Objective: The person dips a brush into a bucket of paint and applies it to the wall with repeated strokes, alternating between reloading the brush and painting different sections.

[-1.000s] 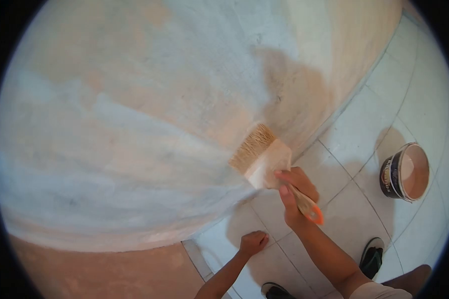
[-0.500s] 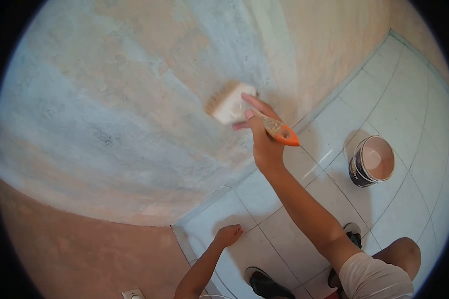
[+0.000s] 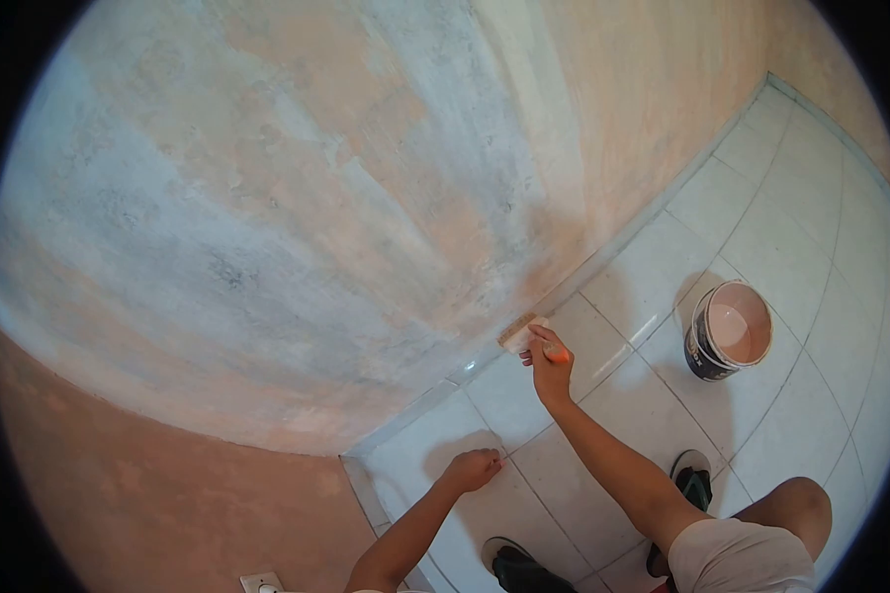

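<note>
Low on the wall (image 3: 267,227), close to where it meets the floor, a wide paintbrush (image 3: 524,334) with an orange-tipped handle is gripped in my right hand (image 3: 552,372). Its bristles point left and overlap the foot of the wall in this view. The wall carries patchy streaks of pale blue, grey and peach-pink. My left hand (image 3: 476,469) hangs over the floor tiles with its fingers curled in and nothing showing in them.
To the right, a dark bucket (image 3: 707,364) of pale pink paint (image 3: 738,332) stands on the tiled floor (image 3: 653,395). A skirting strip (image 3: 420,403) runs along the wall's base. My feet in sandals (image 3: 526,568) are below, and a white wall socket (image 3: 260,582) sits at bottom left.
My right hand has brought the brush down from higher on the wall to its base by the skirting. My left hand has shifted slightly to the right.
</note>
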Tool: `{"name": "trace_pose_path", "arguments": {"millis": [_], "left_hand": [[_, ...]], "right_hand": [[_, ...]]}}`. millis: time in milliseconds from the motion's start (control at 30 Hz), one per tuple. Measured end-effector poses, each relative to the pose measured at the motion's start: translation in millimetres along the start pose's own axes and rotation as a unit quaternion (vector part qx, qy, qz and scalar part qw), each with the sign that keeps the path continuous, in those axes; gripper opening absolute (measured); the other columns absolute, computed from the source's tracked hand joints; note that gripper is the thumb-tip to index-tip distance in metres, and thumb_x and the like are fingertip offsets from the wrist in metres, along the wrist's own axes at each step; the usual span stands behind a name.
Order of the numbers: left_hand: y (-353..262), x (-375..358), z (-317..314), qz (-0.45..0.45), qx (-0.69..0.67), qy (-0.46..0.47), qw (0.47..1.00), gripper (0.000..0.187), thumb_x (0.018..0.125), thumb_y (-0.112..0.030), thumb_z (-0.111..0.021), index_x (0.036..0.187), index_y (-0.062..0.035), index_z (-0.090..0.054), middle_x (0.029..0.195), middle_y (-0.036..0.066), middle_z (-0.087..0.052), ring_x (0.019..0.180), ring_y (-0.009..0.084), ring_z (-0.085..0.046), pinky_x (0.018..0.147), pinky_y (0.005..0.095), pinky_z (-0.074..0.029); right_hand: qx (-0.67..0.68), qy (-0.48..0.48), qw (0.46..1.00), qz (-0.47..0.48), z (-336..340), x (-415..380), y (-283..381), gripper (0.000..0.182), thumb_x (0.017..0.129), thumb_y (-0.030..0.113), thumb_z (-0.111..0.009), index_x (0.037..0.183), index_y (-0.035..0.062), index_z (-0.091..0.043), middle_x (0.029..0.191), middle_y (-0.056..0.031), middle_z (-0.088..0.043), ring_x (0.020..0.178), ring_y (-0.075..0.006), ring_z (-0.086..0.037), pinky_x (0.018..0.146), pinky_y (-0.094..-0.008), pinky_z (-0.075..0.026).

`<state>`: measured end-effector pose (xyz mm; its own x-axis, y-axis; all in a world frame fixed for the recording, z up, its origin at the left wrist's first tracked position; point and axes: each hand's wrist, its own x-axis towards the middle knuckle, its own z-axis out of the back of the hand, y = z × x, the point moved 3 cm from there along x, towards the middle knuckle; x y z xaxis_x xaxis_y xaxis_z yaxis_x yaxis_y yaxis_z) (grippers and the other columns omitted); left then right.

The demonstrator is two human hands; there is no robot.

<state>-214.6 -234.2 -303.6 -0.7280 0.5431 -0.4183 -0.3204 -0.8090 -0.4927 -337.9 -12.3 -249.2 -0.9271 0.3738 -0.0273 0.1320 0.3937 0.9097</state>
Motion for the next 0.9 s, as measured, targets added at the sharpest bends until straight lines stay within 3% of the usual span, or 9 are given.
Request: {"name": "trace_pose_path", "arguments": {"millis": [100, 200, 333, 400, 500, 667, 733, 867, 900], "left_hand": [[2.0, -6.2, -8.3, -0.024, 0.002, -0.005, 1.000, 0.028, 0.098, -0.033, -0.053, 0.096, -0.0060, -0.062, 0.090, 0.015, -0.066, 0.087, 0.0350, -0.064, 0.075, 0.0453, -0.050], [1.2, -1.8, -1.9, -0.022, 0.020, 0.003, 1.000, 0.028, 0.098, -0.033, -0.053, 0.097, -0.0060, -0.063, 0.092, 0.015, -0.067, 0.089, 0.0352, -0.064, 0.077, 0.0454, -0.051], [11.7, 8.2, -5.0, -0.026, 0.029, 0.012, 0.999, 0.029, 0.098, -0.033, -0.053, 0.099, -0.0059, -0.062, 0.095, 0.016, -0.067, 0.091, 0.0356, -0.065, 0.078, 0.0455, -0.051], [11.0, 19.0, 3.7, -0.032, 0.031, 0.005, 0.999, 0.029, 0.098, -0.033, -0.053, 0.099, -0.0059, -0.062, 0.096, 0.016, -0.067, 0.091, 0.0356, -0.065, 0.079, 0.0455, -0.051], [7.7, 26.5, 7.3, -0.028, 0.039, 0.013, 0.999, 0.028, 0.098, -0.033, -0.054, 0.101, -0.0062, -0.062, 0.097, 0.016, -0.068, 0.092, 0.0354, -0.065, 0.079, 0.0454, -0.051], [4.9, 38.1, 8.9, -0.044, 0.049, -0.002, 0.998, 0.029, 0.096, -0.033, -0.053, 0.097, -0.0057, -0.061, 0.096, 0.016, -0.068, 0.091, 0.0362, -0.065, 0.077, 0.0468, -0.052], [1.1, 39.2, 11.7, -0.050, 0.039, -0.005, 0.998, 0.029, 0.096, -0.033, -0.054, 0.098, -0.0057, -0.061, 0.096, 0.016, -0.068, 0.091, 0.0361, -0.065, 0.077, 0.0466, -0.052], [-7.7, 44.2, 15.4, -0.043, 0.040, 0.008, 0.998, 0.029, 0.096, -0.033, -0.053, 0.101, -0.0054, -0.061, 0.098, 0.016, -0.068, 0.093, 0.0356, -0.066, 0.078, 0.0459, -0.052], [-6.4, 47.2, 17.4, -0.046, 0.046, 0.003, 0.998, 0.029, 0.096, -0.033, -0.053, 0.101, -0.0054, -0.061, 0.098, 0.016, -0.068, 0.093, 0.0356, -0.066, 0.078, 0.0459, -0.052]], "right_hand": [[0.021, -0.005, 0.999, 0.028, -29.3, 11.0, 39.9, 0.028, 0.098, 0.011, -0.057, 0.122, -0.0015, -0.064, 0.093, -0.0097, -0.069, 0.073, -0.0145, -0.067, 0.065, -0.0258, -0.054], [0.014, 0.018, 0.994, 0.111, -86.3, 29.2, 149.4, 0.028, 0.097, 0.010, -0.059, 0.123, 0.0014, -0.065, 0.087, -0.0061, -0.067, 0.074, -0.0111, -0.065, 0.066, -0.0243, -0.054], [0.124, 0.122, 0.964, 0.204, -139.3, 40.6, 275.2, 0.029, 0.097, 0.009, -0.058, 0.125, 0.0013, -0.064, 0.095, -0.0077, -0.068, 0.079, -0.0113, -0.066, 0.073, -0.0248, -0.055], [0.124, 0.139, 0.931, 0.313, -151.4, 24.7, 341.4, 0.029, 0.098, 0.009, -0.058, 0.125, 0.0004, -0.063, 0.103, -0.0094, -0.069, 0.084, -0.0124, -0.066, 0.076, -0.0254, -0.056], [0.188, 0.203, 0.906, 0.321, -156.5, 22.6, 379.5, 0.029, 0.098, 0.010, -0.059, 0.125, 0.0002, -0.063, 0.109, -0.0100, -0.068, 0.088, -0.0133, -0.067, 0.078, -0.0254, -0.056], [0.064, 0.095, 0.954, 0.276, -120.6, 41.4, 221.1, 0.029, 0.096, 0.008, -0.059, 0.123, -0.0019, -0.064, 0.114, -0.0125, -0.067, 0.083, -0.0156, -0.067, 0.069, -0.0269, -0.056], [0.004, 0.057, 0.976, 0.211, -83.8, 23.2, 158.7, 0.024, 0.096, 0.007, -0.057, 0.116, -0.0023, -0.065, 0.105, -0.0107, -0.068, 0.076, -0.0148, -0.066, 0.065, -0.0272, -0.055], [0.067, 0.024, 0.997, 0.041, -46.1, 3.3, 124.9, 0.022, 0.097, 0.009, -0.059, 0.114, -0.0022, -0.066, 0.101, -0.0086, -0.068, 0.079, -0.0133, -0.067, 0.063, -0.0249, -0.055], [0.071, 0.025, 0.996, 0.049, -50.3, 10.1, 128.6, 0.022, 0.097, 0.009, -0.059, 0.114, -0.0022, -0.066, 0.101, -0.0086, -0.068, 0.079, -0.0133, -0.067, 0.063, -0.0249, -0.055]]}}
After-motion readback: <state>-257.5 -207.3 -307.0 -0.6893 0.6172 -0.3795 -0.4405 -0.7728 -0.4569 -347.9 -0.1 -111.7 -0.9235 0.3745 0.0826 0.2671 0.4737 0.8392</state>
